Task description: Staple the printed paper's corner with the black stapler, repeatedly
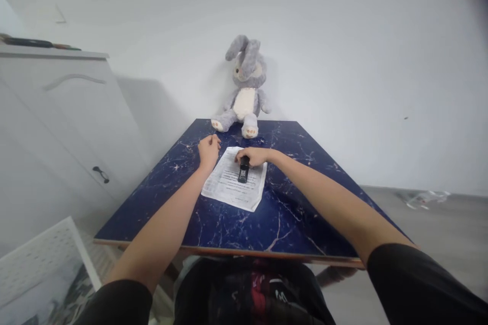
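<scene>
A printed sheet of paper (229, 185) lies at a slant on the dark blue marbled table (236, 236). Over its upper right part, my right hand (254, 156) is closed around the far end of a small black stapler (243, 175). The stapler's near end points toward me, above the print; whether it touches the paper I cannot tell. My left hand (209, 151) is just beyond the sheet's upper left edge, fingers curled in, with nothing visible in them.
A grey plush rabbit (246, 99) sits at the table's far edge against the white wall (343, 51). On the left stands a white cabinet (64, 106) with pens or brushes (34, 42) on top. A white perforated frame (46, 249) is at lower left.
</scene>
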